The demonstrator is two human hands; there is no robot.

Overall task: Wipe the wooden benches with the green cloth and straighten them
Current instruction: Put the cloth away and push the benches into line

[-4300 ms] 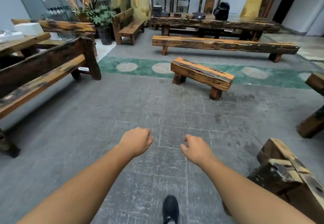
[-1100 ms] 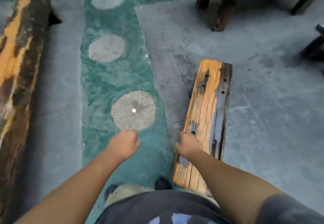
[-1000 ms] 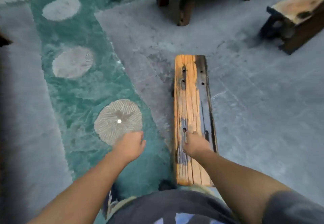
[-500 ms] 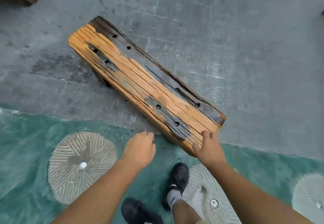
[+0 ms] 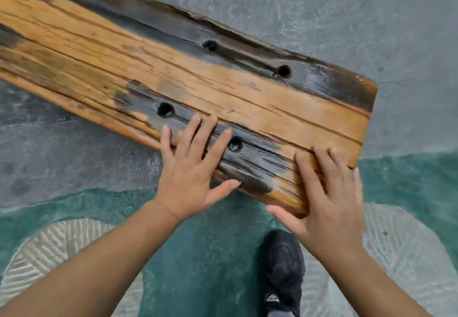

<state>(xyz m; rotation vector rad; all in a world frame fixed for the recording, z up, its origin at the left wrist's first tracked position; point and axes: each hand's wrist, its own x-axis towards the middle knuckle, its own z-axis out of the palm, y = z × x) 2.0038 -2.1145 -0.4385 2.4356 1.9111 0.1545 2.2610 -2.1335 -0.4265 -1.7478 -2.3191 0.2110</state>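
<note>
A: Where is the wooden bench (image 5: 188, 68) found?

B: It is seen lying slantwise across the grey floor (image 5: 371, 14), running from the far left to the near right, with its near right corner over the green strip (image 5: 198, 242) of flooring. A pale round inlay (image 5: 49, 247) is seen at the near left, and a black shoe (image 5: 282, 267) just near of the bench's corner.

A: How are the hands placed?

B: The left hand (image 5: 190, 168) is laid flat on the near edge with its fingers spread and nothing held. The right hand (image 5: 327, 192) is spread over the near right corner, its thumb reaching along the near side; nothing is pinched there either. No green cloth can be seen.

A: How is the bench expected to handle?

B: It is judged thick, solid and heavy, stiff throughout, with a rough cracked top pierced by dark holes. It would best be gripped at the end and the near edge and swung or slid, not lifted.

A: What differs from half a second ago?

B: The bench is now seen much closer. The left hand, then hanging short of the plank, has been set on it; the right hand has been kept at the corner.
</note>
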